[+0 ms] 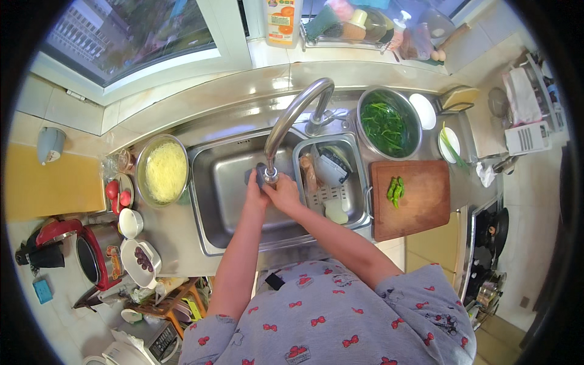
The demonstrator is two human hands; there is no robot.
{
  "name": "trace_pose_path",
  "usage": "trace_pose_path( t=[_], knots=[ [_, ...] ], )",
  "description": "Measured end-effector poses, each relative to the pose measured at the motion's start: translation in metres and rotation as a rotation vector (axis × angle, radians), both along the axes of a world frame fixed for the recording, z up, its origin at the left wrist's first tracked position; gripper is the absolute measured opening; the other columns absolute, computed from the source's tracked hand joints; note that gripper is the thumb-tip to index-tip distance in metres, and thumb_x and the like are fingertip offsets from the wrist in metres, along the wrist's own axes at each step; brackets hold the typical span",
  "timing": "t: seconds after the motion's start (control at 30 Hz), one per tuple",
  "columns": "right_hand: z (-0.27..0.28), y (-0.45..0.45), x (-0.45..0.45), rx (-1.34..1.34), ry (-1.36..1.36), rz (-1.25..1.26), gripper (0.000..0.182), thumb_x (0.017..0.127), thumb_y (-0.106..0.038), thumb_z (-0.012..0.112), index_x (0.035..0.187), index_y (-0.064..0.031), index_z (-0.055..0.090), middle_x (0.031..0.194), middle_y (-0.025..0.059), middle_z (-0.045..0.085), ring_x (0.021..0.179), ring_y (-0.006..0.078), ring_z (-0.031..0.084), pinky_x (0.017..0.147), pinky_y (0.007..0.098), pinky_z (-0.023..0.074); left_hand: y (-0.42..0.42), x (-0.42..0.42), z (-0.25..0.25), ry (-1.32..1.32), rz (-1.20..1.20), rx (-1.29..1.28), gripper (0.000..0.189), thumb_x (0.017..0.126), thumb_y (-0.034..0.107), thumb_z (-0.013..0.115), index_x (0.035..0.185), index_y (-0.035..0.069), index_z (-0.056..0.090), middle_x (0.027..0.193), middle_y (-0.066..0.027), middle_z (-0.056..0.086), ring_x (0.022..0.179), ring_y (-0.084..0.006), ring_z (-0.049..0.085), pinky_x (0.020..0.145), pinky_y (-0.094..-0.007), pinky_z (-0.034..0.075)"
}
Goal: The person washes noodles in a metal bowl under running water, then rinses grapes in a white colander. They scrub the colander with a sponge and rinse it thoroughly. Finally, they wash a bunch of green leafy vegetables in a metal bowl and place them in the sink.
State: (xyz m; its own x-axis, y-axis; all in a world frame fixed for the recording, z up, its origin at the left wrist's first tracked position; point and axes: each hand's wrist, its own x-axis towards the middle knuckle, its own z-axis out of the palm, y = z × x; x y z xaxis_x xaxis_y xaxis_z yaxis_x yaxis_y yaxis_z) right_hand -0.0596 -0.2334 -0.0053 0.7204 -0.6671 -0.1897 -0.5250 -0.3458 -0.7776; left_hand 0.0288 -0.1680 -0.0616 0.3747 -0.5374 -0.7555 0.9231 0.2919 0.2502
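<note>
My left hand (257, 194) and my right hand (284, 195) are together over the stainless steel sink basin (219, 214), right below the spout of the tall gooseneck faucet (292, 109). Between them they hold a dark grey-blue item (250, 175), partly covered by the fingers and the spout; I cannot tell what it is. To the right of my hands, a perforated metal drain basket (319, 198) sits in the sink. Inside it are a plastic package with a label (332, 169), a brownish item in plastic (308, 173) and a pale block (336, 211).
Right of the sink are a wooden cutting board (410, 219) with green peppers (395, 191), a pot of leafy greens (383, 123) and a plate with scallions (449, 145). At left stand a bowl of pale yellow shreds (162, 171), tomatoes (112, 190) and a white dish with grapes (137, 269).
</note>
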Motion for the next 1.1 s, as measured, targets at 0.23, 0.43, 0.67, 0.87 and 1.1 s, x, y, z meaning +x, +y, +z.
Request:
trace_pose_path(
  t=[0.23, 0.43, 0.67, 0.87, 1.1],
  knots=[
    [0.018, -0.044, -0.027, 0.303, 0.002, 0.158, 0.024, 0.085, -0.025, 0.065, 0.08, -0.0015, 0.061, 0.071, 0.0084, 0.058, 0.069, 0.0164, 0.055, 0.066, 0.0341, 0.0448, 0.009, -0.004, -0.048, 0.19, -0.171, -0.136, 0.029, 0.09, 0.021, 0.057, 0.115, 0.006, 0.059, 0.111, -0.0163, 0.064, 0.101, -0.0303, 0.063, 0.087, -0.0506, 0.053],
    [-0.047, -0.069, 0.021, 0.241, -0.009, 0.145, 0.031, 0.086, -0.033, 0.061, 0.091, -0.003, 0.068, 0.082, 0.0187, 0.067, 0.076, 0.034, 0.064, 0.069, 0.0406, 0.0484, 0.015, -0.018, 0.007, 0.042, -0.272, -0.112, 0.047, 0.087, 0.044, 0.065, 0.119, 0.01, 0.055, 0.113, -0.0138, 0.061, 0.106, -0.031, 0.06, 0.084, -0.0474, 0.055],
    [-0.091, -0.04, 0.039, 1.026, -0.004, -0.037, 0.034, 0.08, -0.03, 0.073, 0.103, -0.0059, 0.066, 0.094, 0.0069, 0.067, 0.083, 0.0175, 0.064, 0.074, 0.0324, 0.0513, 0.033, -0.015, 0.019, 0.196, -0.135, -0.164, 0.043, 0.088, 0.036, 0.067, 0.117, 0.007, 0.054, 0.105, -0.0129, 0.061, 0.1, -0.03, 0.061, 0.082, -0.0413, 0.058],
    [-0.053, -0.038, 0.032, 1.275, -0.037, 0.078, 0.04, 0.084, -0.037, 0.07, 0.108, -0.0065, 0.064, 0.105, 0.0087, 0.064, 0.095, 0.017, 0.062, 0.08, 0.0319, 0.0513, 0.031, -0.027, 0.046, 0.114, -0.236, -0.115, 0.034, 0.085, 0.022, 0.07, 0.107, 0.001, 0.056, 0.102, -0.0135, 0.062, 0.088, -0.0268, 0.063, 0.082, -0.0423, 0.059],
    [-0.075, -0.039, 0.033, 0.597, -0.044, 0.312, 0.027, 0.082, -0.035, 0.068, 0.091, -0.0105, 0.069, 0.092, 0.0086, 0.069, 0.086, 0.0227, 0.064, 0.077, 0.0377, 0.0492, 0.025, -0.023, 0.027, -0.187, -0.678, 0.068, 0.017, 0.083, 0.008, 0.068, 0.095, 0.0, 0.059, 0.085, -0.0082, 0.062, 0.077, -0.0184, 0.064, 0.076, -0.0405, 0.06]
  ],
)
